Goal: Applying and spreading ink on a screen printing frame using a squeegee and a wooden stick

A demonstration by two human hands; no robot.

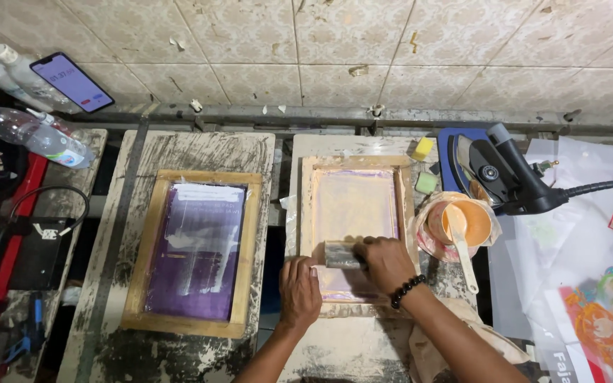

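Nearby, an orange ink tub (471, 221) holds a white spatula (461, 245).

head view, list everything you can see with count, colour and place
squeegee: 1, grey, on right frame, under both hands
printing frames: 2, wooden; purple mesh left, pinkish mesh right
ink tub: 1, orange, right of frame, spatula in it
sponges: 2, yellow and green, above tub
heat tool: 1, black, right
phone: 1, against wall, top left
bottles: 3, clear, top left
left hand: on frame edge
right hand: grip on squeegee
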